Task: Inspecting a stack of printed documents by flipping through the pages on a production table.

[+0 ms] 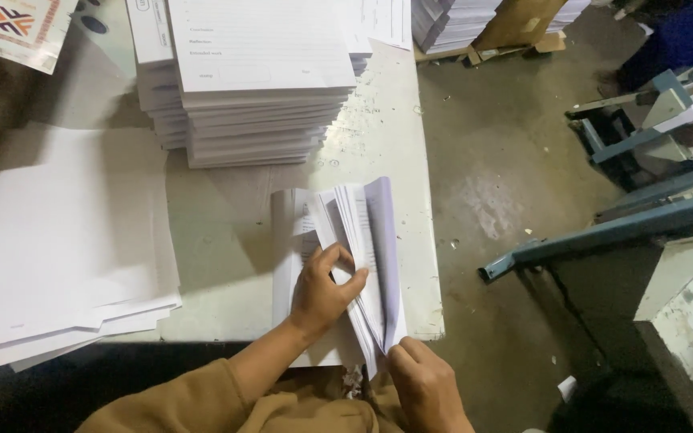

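Both hands fan printed booklet (366,240), prob. loosely gripped.

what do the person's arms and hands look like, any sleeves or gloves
Both hands are bare: no gloves, rings or watch show on the left hand or the right hand. The left arm wears a loose tan-brown sleeve of soft, creased fabric, pushed up so the forearm is uncovered. The right arm is mostly out of frame.

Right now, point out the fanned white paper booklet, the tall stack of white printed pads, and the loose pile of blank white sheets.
Fanned white paper booklet (374,232): head view, on raised pages.
Tall stack of white printed pads (262,48): head view, top sheet.
Loose pile of blank white sheets (66,240): head view, top sheet.
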